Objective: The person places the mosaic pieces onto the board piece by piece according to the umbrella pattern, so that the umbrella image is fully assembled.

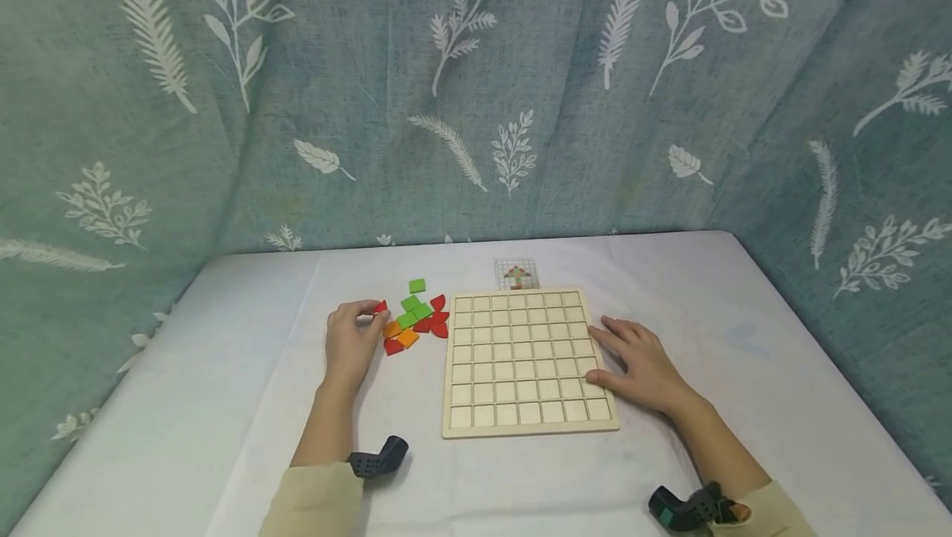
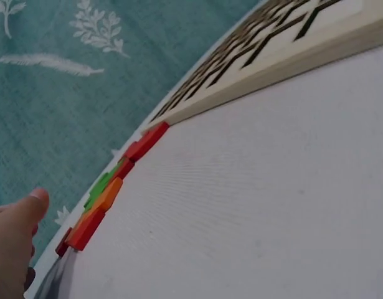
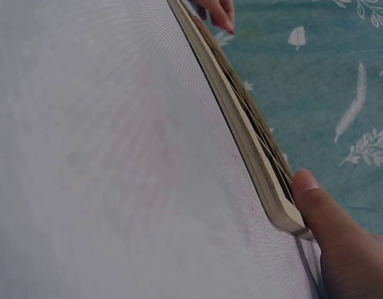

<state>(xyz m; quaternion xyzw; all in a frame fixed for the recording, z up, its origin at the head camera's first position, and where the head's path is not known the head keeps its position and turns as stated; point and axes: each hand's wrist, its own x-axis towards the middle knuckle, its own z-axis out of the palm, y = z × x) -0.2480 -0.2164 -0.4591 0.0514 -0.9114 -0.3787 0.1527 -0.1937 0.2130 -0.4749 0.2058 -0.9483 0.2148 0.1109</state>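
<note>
My left hand (image 1: pixel 354 339) is at the left of a small pile of coloured tiles and pinches a red tile (image 1: pixel 380 306) between thumb and index finger. In the pile lie green tiles (image 1: pixel 411 303), orange tiles (image 1: pixel 407 338) and red tiles (image 1: pixel 439 330), some with a curved edge. A square wooden grid board (image 1: pixel 525 389) lies flat beside the pile, and no tiles show in its cells. My right hand (image 1: pixel 640 363) rests on the board's right edge, fingers spread; the thumb (image 3: pixel 308 187) touches the rim in the right wrist view.
Behind the board lies a small pattern card (image 1: pixel 516 274) showing a coloured figure on a grid, its near edge close to the board. A white cloth (image 1: pixel 223 405) covers the table, and a leaf-patterned curtain (image 1: pixel 372 107) hangs behind. Each wrist wears a black device (image 1: pixel 381 458).
</note>
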